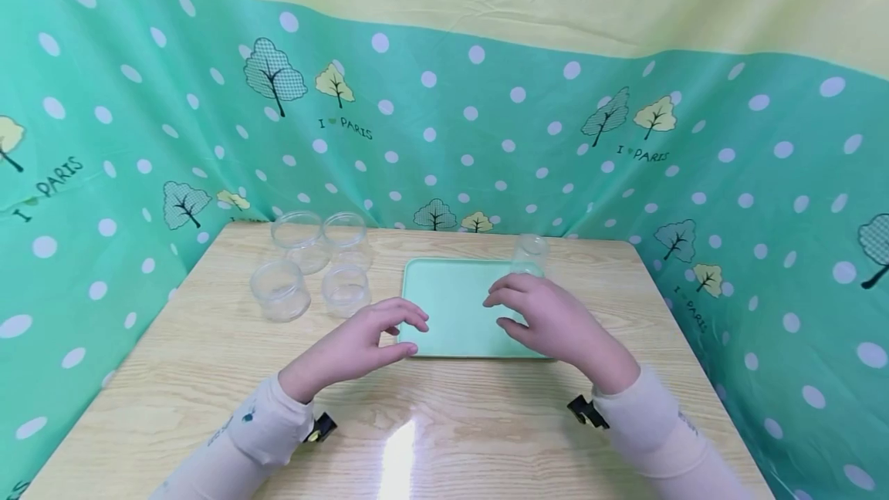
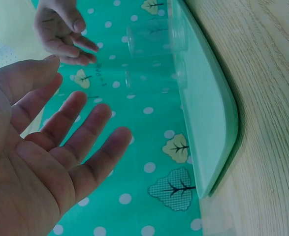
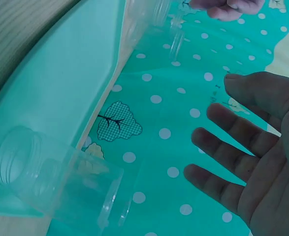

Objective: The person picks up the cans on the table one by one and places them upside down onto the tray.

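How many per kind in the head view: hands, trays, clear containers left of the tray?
Hands: 2 (left hand, right hand)
Green tray: 1
Clear containers left of the tray: 4
Total: 7

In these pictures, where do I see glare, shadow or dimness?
Head view: a white glare patch on the table; left wrist view: a shadow along the tray; right wrist view: the right hand looks dark against the brighter cloth.
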A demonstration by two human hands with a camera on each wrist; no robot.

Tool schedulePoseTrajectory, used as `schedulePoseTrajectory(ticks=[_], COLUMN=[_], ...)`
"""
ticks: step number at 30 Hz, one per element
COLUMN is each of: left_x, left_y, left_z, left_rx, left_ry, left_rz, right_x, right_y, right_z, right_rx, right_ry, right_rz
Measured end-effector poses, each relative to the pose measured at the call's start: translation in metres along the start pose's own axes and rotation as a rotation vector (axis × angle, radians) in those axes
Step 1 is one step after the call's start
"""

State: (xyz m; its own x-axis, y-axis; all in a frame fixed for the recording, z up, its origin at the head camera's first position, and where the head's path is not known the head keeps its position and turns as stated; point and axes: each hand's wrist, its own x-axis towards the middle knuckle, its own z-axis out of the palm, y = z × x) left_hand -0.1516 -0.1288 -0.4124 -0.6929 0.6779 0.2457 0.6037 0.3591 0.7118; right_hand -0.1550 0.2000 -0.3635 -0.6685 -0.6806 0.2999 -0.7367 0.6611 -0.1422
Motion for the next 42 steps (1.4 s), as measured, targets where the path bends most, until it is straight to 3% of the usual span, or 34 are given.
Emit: schedulePoseTrajectory(ticks=[22,42], left_x=[-0.002,-0.011], left_y=[0.003,0.004], left_z=[-0.006,-0.009], left_rx=[0.021,0.065], left_ry=[0.023,0.033], left_rz=[0.015,-0.004], right_x=[-0.013,-0.016], right_y=[-0.014,-0.019], right_z=[0.016,0.03], right_rx=[0.058,0.114], right_ry=[0.146,0.143], right_rz=[-0.049,-0.045])
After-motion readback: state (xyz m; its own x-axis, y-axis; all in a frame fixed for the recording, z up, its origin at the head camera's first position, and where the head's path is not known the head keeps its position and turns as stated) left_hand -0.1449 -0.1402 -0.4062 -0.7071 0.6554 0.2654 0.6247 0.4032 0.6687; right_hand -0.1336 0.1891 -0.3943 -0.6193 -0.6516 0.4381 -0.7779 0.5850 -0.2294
